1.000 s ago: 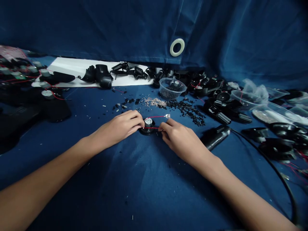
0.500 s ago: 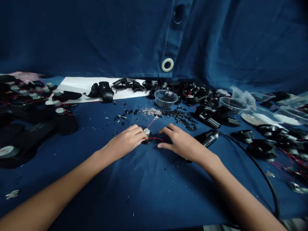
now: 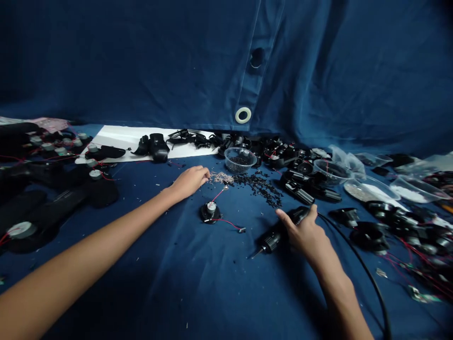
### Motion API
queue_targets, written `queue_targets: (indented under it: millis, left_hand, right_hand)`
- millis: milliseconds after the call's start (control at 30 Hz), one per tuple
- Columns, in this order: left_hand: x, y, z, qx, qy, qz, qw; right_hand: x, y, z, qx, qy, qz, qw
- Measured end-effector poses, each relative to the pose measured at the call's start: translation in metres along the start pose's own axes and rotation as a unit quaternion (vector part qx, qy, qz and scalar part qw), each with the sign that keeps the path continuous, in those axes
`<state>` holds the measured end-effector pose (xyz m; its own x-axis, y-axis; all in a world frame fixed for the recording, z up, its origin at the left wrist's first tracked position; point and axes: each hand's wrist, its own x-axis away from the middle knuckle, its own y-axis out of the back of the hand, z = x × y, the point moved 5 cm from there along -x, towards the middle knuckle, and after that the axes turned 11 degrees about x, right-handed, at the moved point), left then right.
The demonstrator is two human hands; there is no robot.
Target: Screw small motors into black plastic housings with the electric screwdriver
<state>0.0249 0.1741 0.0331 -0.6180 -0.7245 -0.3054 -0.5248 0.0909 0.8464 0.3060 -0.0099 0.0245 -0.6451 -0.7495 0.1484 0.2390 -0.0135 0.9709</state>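
My left hand [image 3: 193, 181] reaches to the left edge of a small heap of silvery screws [image 3: 222, 178]. Its fingers are bent together, and whatever lies between the tips is too small to make out. A black electric screwdriver [image 3: 271, 240] lies tilted on the cloth, bit pointing left and down. Over its body is my right hand [image 3: 306, 231], closed around it with most fingers hidden underneath. Between the hands sits a small motor [image 3: 211, 208] on a round black base, untouched, with two red wires ending in little metal contacts.
Small black parts [image 3: 262, 186] spread right of the screws. Behind stands a clear plastic bowl [image 3: 240, 160]. Black housings [image 3: 300, 186] and wired parts crowd the right, with more motors and dark shells [image 3: 88, 189] left. The screwdriver's cable [image 3: 368, 269] curves along the right side.
My left hand has let go of the motor and moved up to the screws. My right hand has moved right and down onto the electric screwdriver, whose tip has swung into view.
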Motion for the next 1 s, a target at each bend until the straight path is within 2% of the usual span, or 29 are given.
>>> queue_targets:
  millis: [100,200,267,333,367,433,500,533,600,667,733,833,900,1000]
  left_hand:
    - [-0.012,-0.015,0.006,-0.004,0.002,0.018,1.000]
    - [-0.012,-0.019,0.004,-0.003,0.007,0.018,1.000]
    - [-0.009,-0.014,0.000,0.006,0.009,0.006,1.000]
    - [-0.003,-0.006,-0.005,0.022,0.013,-0.019,0.999]
    - [0.002,-0.001,-0.008,0.032,0.018,-0.038,0.999]
    - [0.012,0.011,-0.016,0.049,0.031,-0.080,0.995]
    - [0.026,0.024,-0.029,0.086,0.047,-0.130,0.987]
    - [0.034,0.029,-0.037,0.120,0.054,-0.154,0.979]
    - [0.049,0.036,-0.053,0.249,0.072,-0.193,0.946]
    - [0.061,0.036,-0.067,0.371,0.092,-0.200,0.902]
    - [0.069,0.032,-0.076,0.476,0.113,-0.191,0.851]
    - [0.077,0.021,-0.080,0.591,0.147,-0.164,0.776]
    - [0.080,0.017,-0.078,0.624,0.163,-0.151,0.749]
    - [0.083,0.016,-0.074,0.636,0.164,-0.145,0.740]
  right_hand:
    - [-0.006,-0.014,-0.001,-0.093,-0.023,0.077,0.992]
    - [-0.011,-0.019,-0.006,-0.145,-0.029,0.082,0.986]
    - [-0.013,-0.015,-0.011,-0.199,-0.027,0.048,0.978]
    - [-0.012,-0.002,-0.017,-0.305,-0.023,-0.033,0.951]
    - [-0.010,0.005,-0.019,-0.378,-0.016,-0.083,0.922]
    - [-0.003,0.020,-0.021,-0.532,0.011,-0.154,0.833]
    - [0.005,0.029,-0.015,-0.648,0.043,-0.159,0.744]
    - [0.009,0.032,-0.009,-0.685,0.057,-0.142,0.712]
    - [0.018,0.035,0.009,-0.729,0.078,-0.092,0.674]
    - [0.027,0.038,0.030,-0.750,0.100,-0.041,0.653]
    - [0.035,0.039,0.049,-0.758,0.120,-0.003,0.642]
    - [0.043,0.035,0.069,-0.757,0.137,0.023,0.638]
    - [0.045,0.030,0.075,-0.755,0.139,0.030,0.640]
    - [0.046,0.020,0.077,-0.752,0.121,0.043,0.646]
